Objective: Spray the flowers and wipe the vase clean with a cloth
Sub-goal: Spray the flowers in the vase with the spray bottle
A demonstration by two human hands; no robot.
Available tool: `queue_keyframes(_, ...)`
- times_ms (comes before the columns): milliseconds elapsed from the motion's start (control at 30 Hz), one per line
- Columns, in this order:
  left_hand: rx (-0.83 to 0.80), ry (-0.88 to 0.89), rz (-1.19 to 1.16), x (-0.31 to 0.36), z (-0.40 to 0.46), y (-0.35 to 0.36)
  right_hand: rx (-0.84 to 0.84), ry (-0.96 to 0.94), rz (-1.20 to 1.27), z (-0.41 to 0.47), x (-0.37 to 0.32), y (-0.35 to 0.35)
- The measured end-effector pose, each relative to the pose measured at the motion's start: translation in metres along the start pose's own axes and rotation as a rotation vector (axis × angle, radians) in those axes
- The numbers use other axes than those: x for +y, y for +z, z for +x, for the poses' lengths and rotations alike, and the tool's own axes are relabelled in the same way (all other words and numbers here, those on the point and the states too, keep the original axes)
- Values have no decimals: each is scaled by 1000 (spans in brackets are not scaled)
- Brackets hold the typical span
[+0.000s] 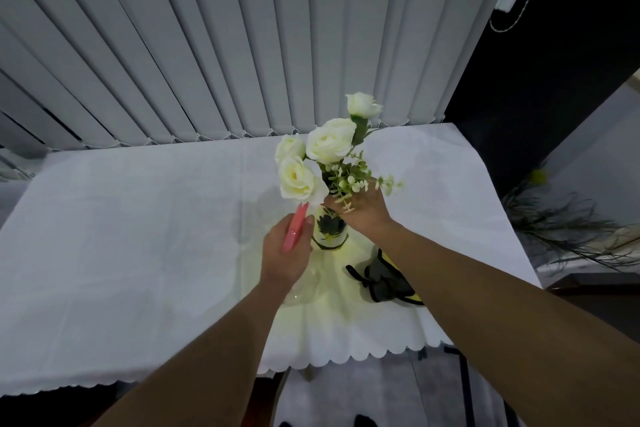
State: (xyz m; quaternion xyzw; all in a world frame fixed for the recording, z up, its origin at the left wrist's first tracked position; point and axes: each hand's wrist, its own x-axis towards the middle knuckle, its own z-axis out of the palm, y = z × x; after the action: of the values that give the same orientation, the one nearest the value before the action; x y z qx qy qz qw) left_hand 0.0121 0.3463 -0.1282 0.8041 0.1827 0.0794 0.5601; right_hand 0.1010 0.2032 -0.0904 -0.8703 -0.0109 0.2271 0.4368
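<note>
White roses point(329, 144) with green sprigs stand in a pale vase point(330, 232) printed with dark leaves, near the middle of the table. My left hand point(285, 253) grips a clear spray bottle point(304, 289) by its pink head, and the nozzle points up at the lowest rose. My right hand point(360, 211) is wrapped around the stems just above the vase's mouth. A dark grey cloth point(382, 282) with yellow trim lies crumpled on the table to the right of the vase, under my right forearm.
A white tablecloth point(138, 236) with a scalloped hem covers the table. Grey vertical blinds point(242, 45) hang right behind it. Dark dried stems point(568, 236) lie off the table's right side. The floor shows below the front edge.
</note>
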Motion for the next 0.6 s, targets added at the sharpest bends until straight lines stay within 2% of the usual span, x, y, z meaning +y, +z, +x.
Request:
queue_keyframes(67,41,6,47,-7,1,-7,-20,-46,-80,1,-2,1)
queue_keyframes(133,59,14,85,-12,2,-13,67,-123,-98,5,-4,1)
queue_keyframes(200,101,49,113,-17,1,-16,50,-158,-190,10,5,2)
queue_keyframes(333,206,55,146,-18,-6,-13,-84,-40,-257,-2,23,-11)
queue_keyframes(500,306,90,188,-14,-12,-13,-9,-61,-531,-21,82,-28)
queue_keyframes(600,358,5,212,-17,-13,-16,-87,96,-593,-33,115,-33)
